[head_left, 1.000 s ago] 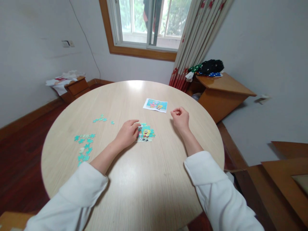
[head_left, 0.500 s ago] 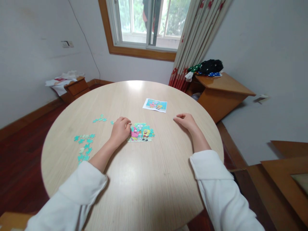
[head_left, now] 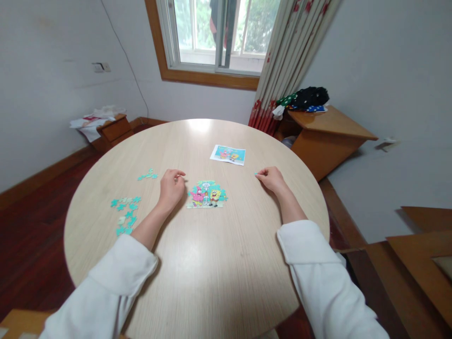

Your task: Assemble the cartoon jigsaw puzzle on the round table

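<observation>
A partly joined cartoon jigsaw puzzle (head_left: 205, 194) lies flat at the middle of the round table (head_left: 219, 263). Just left of it, my left hand (head_left: 172, 186) hovers over or rests on the wood, fingers loosely curled and slightly apart, with nothing visible in them. To the puzzle's right, my right hand (head_left: 271, 180) pinches a small teal puzzle piece (head_left: 256, 174), of which only a sliver shows at the fingertips. Loose teal and pale pieces (head_left: 124, 230) lie in a scattered column at the left, and a smaller cluster (head_left: 148, 175) sits farther back.
Behind the puzzle lies a printed reference picture (head_left: 229, 155). A wooden cabinet (head_left: 332, 127) with a pile of clothes (head_left: 309, 98) stands beyond the table at the right, near a curtain (head_left: 282, 61). At the back left is a small wooden stand (head_left: 115, 127) with white items on it.
My left hand has drawn back slightly left, off the puzzle's left edge, which now shows. A lone piece beside that hand is no longer visible. A teal piece now shows in my right fingertips.
</observation>
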A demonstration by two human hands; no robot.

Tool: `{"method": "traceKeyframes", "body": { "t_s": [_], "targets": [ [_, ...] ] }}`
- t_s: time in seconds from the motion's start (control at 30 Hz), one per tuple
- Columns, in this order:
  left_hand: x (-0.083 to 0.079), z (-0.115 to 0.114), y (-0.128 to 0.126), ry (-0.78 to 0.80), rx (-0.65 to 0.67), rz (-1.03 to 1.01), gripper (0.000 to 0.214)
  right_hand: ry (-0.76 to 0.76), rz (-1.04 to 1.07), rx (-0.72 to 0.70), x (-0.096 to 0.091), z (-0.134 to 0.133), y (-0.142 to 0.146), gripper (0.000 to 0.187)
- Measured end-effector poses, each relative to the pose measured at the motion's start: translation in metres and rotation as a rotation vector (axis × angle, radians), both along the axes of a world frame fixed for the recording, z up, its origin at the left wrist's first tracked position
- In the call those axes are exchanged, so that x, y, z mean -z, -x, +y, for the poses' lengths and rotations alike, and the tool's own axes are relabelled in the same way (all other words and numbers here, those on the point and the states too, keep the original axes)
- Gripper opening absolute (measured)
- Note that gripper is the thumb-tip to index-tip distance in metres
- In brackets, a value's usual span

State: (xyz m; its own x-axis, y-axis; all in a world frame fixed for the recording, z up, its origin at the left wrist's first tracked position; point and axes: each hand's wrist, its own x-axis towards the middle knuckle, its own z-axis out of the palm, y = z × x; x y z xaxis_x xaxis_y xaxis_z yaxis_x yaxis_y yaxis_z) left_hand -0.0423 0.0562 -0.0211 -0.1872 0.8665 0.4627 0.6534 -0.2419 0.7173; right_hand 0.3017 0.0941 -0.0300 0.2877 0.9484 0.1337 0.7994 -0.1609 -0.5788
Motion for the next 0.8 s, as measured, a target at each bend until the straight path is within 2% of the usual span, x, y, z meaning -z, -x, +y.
{"method": "traceKeyframes", "body": {
  "t_s": [0.2, 0.47, 0.8],
  "targets": [
    [-0.001, 0.001, 0.000, 0.013, -0.002, -0.002, 0.022, -0.064, -0.032, 0.022, -0.001, -0.001, -0.001, 0.019],
    [0.001, 0.001, 0.000, 0.004, 0.006, 0.000, 0.022, -0.040, -0.192, 0.046, -0.003, -0.003, 0.008, 0.016],
    [-0.002, 0.000, -0.002, 0.010, 0.011, -0.011, 0.021, -0.060, -0.127, 0.025, -0.005, -0.003, 0.009, 0.011]
  ]
}}
